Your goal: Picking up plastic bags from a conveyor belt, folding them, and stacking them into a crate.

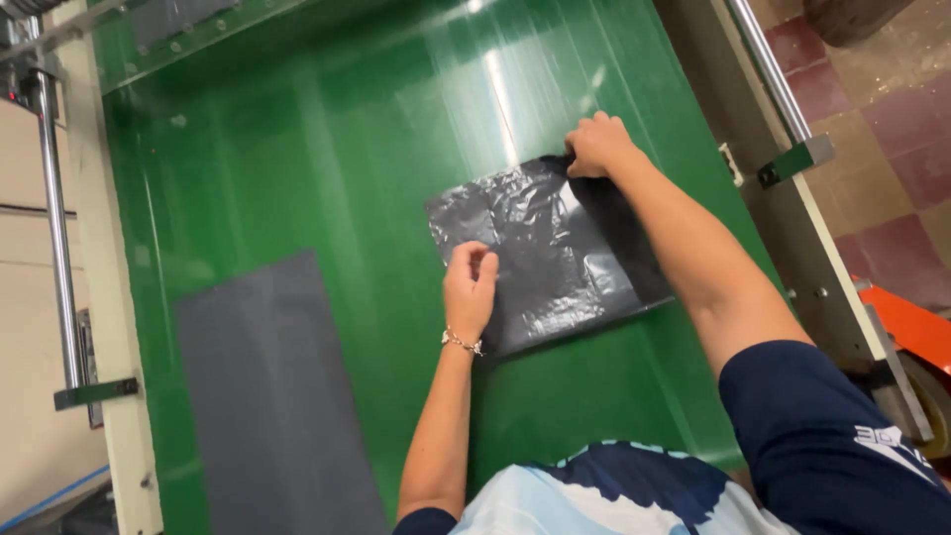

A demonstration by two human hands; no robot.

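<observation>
Our right hand [597,146] pinches the black plastic bag [550,253] at its far corner, fingers clamped; our left hand [470,287] presses its near edge on the green worktop [327,168], fingers curled together

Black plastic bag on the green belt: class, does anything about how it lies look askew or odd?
Yes. The black plastic bag lies skewed to the green belt's edges and its surface is crinkled. The right hand grips its far corner, the left hand its near-left edge. No tear shows.

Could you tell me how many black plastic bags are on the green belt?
1: the black plastic bag lies mid-belt under both hands; more could lie beneath it.
</observation>
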